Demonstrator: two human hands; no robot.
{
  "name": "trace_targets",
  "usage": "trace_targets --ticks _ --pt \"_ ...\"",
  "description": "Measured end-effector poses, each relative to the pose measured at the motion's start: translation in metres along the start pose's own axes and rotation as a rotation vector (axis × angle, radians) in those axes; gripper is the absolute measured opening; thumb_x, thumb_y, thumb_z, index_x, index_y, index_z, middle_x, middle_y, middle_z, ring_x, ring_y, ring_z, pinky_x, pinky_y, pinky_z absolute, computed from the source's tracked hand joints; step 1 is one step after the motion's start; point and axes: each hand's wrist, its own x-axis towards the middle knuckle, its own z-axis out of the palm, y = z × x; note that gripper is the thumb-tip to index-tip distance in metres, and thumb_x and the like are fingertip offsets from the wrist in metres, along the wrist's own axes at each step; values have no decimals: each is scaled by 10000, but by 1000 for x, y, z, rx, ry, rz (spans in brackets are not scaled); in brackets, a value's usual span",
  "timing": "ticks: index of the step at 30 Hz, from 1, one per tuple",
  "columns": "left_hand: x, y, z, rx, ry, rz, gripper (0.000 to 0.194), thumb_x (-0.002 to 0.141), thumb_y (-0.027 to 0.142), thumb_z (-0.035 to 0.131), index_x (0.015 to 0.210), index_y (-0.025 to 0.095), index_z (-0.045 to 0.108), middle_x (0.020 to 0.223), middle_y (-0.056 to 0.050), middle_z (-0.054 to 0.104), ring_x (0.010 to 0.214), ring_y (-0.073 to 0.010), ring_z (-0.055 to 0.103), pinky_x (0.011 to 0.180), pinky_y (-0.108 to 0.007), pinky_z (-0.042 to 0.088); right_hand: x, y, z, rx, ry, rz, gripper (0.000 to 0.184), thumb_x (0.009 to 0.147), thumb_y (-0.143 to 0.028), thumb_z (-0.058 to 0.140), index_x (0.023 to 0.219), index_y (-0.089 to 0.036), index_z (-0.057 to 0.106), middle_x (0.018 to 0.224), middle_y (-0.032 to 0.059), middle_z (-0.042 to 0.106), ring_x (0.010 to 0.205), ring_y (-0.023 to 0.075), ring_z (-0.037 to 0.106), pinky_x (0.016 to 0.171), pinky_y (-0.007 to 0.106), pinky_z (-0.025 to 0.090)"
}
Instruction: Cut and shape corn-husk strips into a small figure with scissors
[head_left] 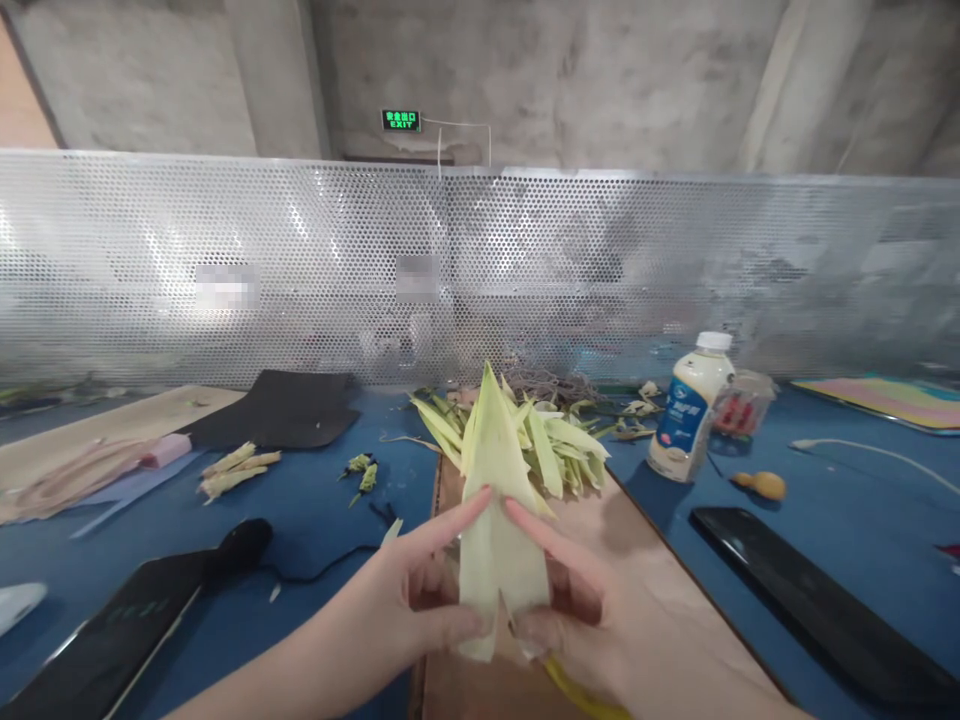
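A broad, pale green corn husk [499, 450] stands up in front of me, its pointed tip away from me and its lower end split. My left hand [427, 580] pinches its left half, index finger on the face and thumb near the bottom. My right hand [574, 590] grips the right half in the same way, so the husk spans both hands. Behind it, a pile of more husks [566, 455] lies on a brown board [637, 540]. Part of a yellow curved thing [581, 690] shows beneath my right hand; its kind is hidden.
On the blue table, a bottle [684, 410], a plastic box [742, 405], a small gourd [761, 486] and a black phone [817, 600] are at right. Leftward lie a dark device [120, 630], husk pieces [238, 470] and a black sheet [277, 410]. A perforated metal screen [337, 270] stands behind.
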Motion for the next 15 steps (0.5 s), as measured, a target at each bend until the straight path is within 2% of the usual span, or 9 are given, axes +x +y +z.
trace_targets --ticks 4,8,11,15 --pt "0 5 -3 19 -3 -6 834 731 156 667 1426 305 231 642 69 605 562 -64 467 609 -210 373 -1 -1 -2 63 -46 -12 691 818 -300 602 1417 -319 259 1240 36 554 1039 168 568 919 330 453" --pt "0 8 -4 56 1 -35 846 722 158 662 1429 303 222 637 69 585 564 -71 459 577 -205 351 0 -7 -3 47 -59 36 723 809 -284 611 1424 -319 234 1107 16 626 1009 162 570 881 306 456" --pt "0 9 -4 66 -4 -49 864 715 174 668 1433 303 205 644 65 585 570 -77 463 572 -206 350 0 -10 -3 41 -46 60 743 794 -259 611 1428 -304 227 1045 17 643 949 156 582 824 295 470" --pt "-1 9 -6 100 -7 -58 867 717 198 672 1437 296 198 632 65 570 560 -77 442 552 -201 341 1 -9 -7 29 -53 28 724 782 -211 598 1420 -293 265 1039 25 641 986 166 573 885 330 450"
